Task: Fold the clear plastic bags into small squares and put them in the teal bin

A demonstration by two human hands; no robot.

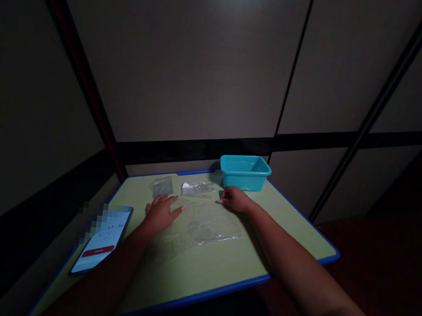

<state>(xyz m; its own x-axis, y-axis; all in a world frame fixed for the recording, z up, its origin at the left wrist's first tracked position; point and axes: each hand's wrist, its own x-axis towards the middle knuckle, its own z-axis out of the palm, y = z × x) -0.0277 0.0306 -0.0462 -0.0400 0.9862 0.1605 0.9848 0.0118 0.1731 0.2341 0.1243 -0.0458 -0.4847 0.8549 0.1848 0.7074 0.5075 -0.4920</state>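
A large clear plastic bag (215, 229) lies flat on the table, its outline faint in the dim light. My left hand (161, 214) rests palm down at the bag's upper left, fingers spread and thumb pointing right. At the upper right corner of the bag, my right hand (235, 200) has thumb and forefinger pinched together on the film. Beyond the hands are a crumpled shiny clear packet (196, 189) and a small greyish plastic packet (163, 186), the latter just past my left fingertips.
A turquoise plastic basin (245, 178) stands at the back right, close behind my right hand. A phone (102, 242) with a lit screen lies at the left edge. The pale table (188, 283) has a blue rim, and cabinet panels (190, 73) rise behind it.
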